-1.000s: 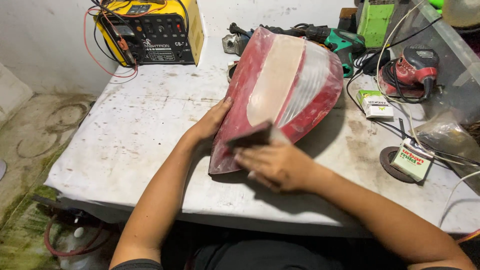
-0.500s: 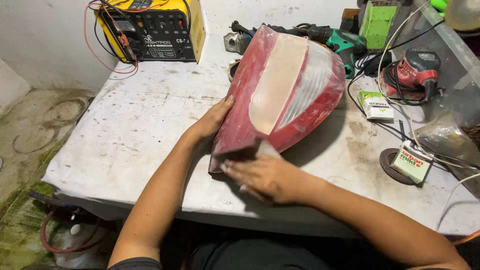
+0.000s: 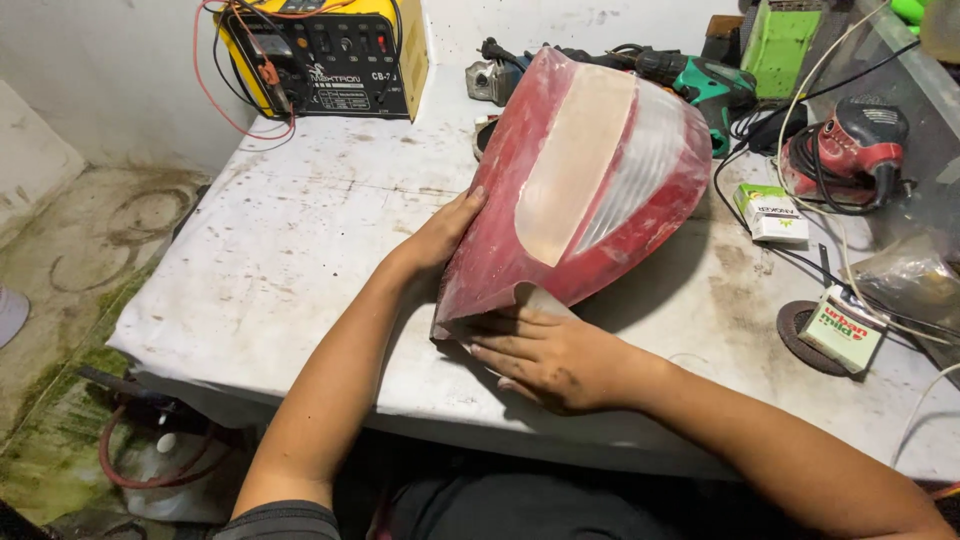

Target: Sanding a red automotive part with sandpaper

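Observation:
A red car tail light lens with a pale, cloudy centre band lies tilted on a stained white table. My left hand braces its left edge. My right hand lies flat at the lens's near lower tip, pressing a small sheet of sandpaper against it; only a curled corner of the sheet shows above my fingers.
A yellow battery charger with red leads stands at the back left. A green drill, a red power tool, cables, two small cartons and a dark disc crowd the right. The table's near edge drops to a mossy floor.
My right hand has slid with the sandpaper from the lens's lower face down to its near tip. The left hand has stayed on the left edge.

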